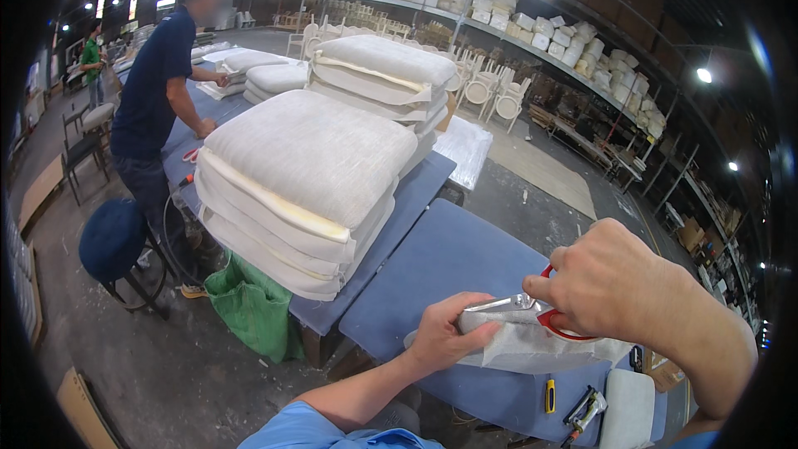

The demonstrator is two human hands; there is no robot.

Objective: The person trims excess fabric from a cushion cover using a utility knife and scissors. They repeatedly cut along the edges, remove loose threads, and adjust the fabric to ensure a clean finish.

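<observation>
My right hand (603, 283) is closed around the red handles of a pair of scissors (555, 324). Their metal blades point left, along the edge of the fabric on a light grey seat cushion (532, 355). My left hand (449, 334) grips the left end of this cushion, thumb on top near the blade tips. The cushion is tilted up over the blue work table (424, 270). Whether the blades are apart is hard to make out. Close by on the table lie a yellow utility knife (550, 396), a staple gun (588, 409) and another pale cushion pad (628, 411).
Tall stacks of covered cushions (307, 154) fill the adjoining table to the left. A green sack (249, 308) hangs below its edge, near a blue round stool (116, 239). A co-worker in dark blue (158, 91) stands at that table's far side. Chair frames (495, 91) stand beyond.
</observation>
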